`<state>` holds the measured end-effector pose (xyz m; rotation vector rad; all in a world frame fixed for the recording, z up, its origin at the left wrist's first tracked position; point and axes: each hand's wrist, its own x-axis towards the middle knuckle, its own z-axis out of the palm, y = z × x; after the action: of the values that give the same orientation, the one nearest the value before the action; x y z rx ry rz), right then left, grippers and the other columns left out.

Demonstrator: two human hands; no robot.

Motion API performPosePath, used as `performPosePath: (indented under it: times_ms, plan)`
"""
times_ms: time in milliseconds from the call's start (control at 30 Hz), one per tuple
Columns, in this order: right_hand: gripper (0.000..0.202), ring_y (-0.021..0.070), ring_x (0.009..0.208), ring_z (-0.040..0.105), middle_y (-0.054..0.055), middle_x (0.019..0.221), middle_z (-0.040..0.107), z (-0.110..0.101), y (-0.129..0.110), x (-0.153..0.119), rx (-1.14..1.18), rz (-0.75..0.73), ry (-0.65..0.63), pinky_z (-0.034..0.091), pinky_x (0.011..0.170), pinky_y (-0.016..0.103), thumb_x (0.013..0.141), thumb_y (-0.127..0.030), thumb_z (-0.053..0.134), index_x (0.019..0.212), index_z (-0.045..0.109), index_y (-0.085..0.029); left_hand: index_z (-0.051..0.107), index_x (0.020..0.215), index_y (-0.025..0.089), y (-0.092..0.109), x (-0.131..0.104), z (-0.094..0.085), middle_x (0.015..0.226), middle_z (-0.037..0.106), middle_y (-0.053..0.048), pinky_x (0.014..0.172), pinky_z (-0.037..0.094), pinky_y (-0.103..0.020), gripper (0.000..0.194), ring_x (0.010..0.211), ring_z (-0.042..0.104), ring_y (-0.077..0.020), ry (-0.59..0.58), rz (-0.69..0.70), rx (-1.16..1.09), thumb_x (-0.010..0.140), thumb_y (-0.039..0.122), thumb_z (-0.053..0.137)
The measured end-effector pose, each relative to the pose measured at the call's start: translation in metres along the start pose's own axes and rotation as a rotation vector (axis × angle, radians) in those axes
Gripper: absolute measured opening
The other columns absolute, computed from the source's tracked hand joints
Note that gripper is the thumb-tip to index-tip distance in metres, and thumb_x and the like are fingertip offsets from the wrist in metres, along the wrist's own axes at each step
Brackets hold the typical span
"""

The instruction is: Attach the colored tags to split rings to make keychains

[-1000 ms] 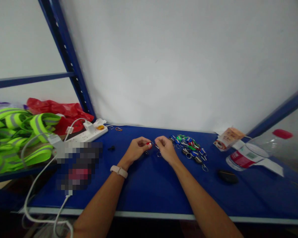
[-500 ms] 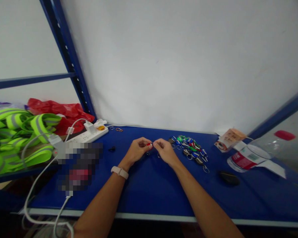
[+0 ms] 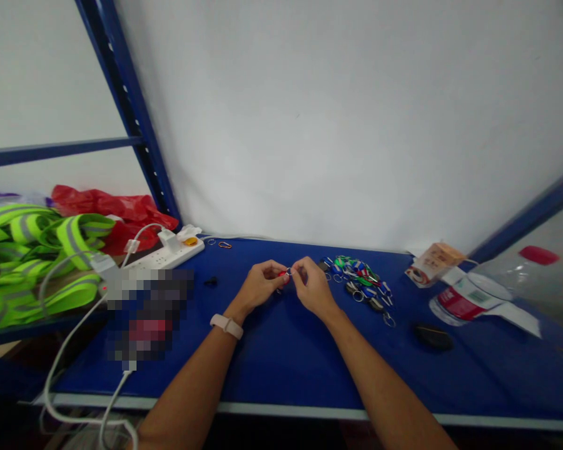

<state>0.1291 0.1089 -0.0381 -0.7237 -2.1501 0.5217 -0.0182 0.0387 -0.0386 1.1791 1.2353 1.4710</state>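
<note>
Over the middle of the blue table [image 3: 281, 350], my left hand [image 3: 259, 287] is closed on a small red keychain [image 3: 284, 276], pinched between thumb and fingers. A metal key ring [image 3: 289, 271] stands up from it, and my right hand [image 3: 313, 287] pinches this ring from the other side. My fingers hide much of the keychain. Just right of my right hand lies a pile of keychains [image 3: 359, 278] in blue, green, red and black, many with metal rings.
A white power strip [image 3: 166, 255] with cables lies at the left, near a blurred-out dark object [image 3: 157, 312]. Neon reflective straps [image 3: 23, 250] fill the left shelf. To the right are a black object [image 3: 432, 336], a small box [image 3: 434, 265] and a large plastic bottle [image 3: 478, 294].
My right hand has turned slightly and shifted a little to the right. The key ring now shows clearly between both hands. My left hand has hardly moved.
</note>
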Motion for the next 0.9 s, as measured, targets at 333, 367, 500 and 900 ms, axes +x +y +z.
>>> performPosePath:
  times_ms: [333,367,500,900]
  plan:
    - [0.015,0.0208,0.080,0.051,0.007,0.084,0.058,-0.004,-0.009,0.000,-0.416,-0.196,0.002,0.032,0.077,0.034,0.094,-0.018,0.042,0.084,0.054,-0.018,0.066,0.080,0.012,-0.001,0.001,0.002,0.074,0.067,-0.004,0.061,0.047,-0.025,0.034,0.063,0.057,-0.0113,0.008,0.051,0.014,0.067,0.040,0.079]
    - [0.016,0.0211,0.080,0.051,0.008,0.084,0.058,-0.004,-0.010,-0.001,-0.435,-0.200,0.006,0.032,0.077,0.035,0.094,-0.018,0.042,0.084,0.055,-0.018,0.065,0.080,0.012,0.000,0.001,0.003,0.073,0.066,-0.003,0.061,0.046,-0.025,0.034,0.062,0.057,-0.0111,0.016,0.056,0.017,0.067,0.040,0.080]
    - [0.018,0.0212,0.080,0.050,0.008,0.083,0.059,-0.002,-0.010,-0.001,-0.466,-0.204,0.008,0.032,0.077,0.035,0.095,-0.018,0.042,0.083,0.055,-0.018,0.065,0.079,0.013,-0.001,0.001,0.002,0.071,0.066,-0.003,0.060,0.047,-0.025,0.033,0.062,0.058,-0.0113,0.022,0.059,0.025,0.067,0.040,0.080]
    - [0.016,0.0155,0.066,0.053,0.003,0.077,0.060,-0.007,0.001,0.002,0.011,0.089,0.115,0.042,0.066,0.029,0.090,-0.028,0.049,0.079,0.058,-0.019,0.066,0.083,0.013,-0.001,0.003,-0.001,0.075,0.067,-0.004,0.062,0.050,-0.026,0.032,0.067,0.060,-0.0131,0.084,0.013,-0.008,0.066,0.037,0.079]
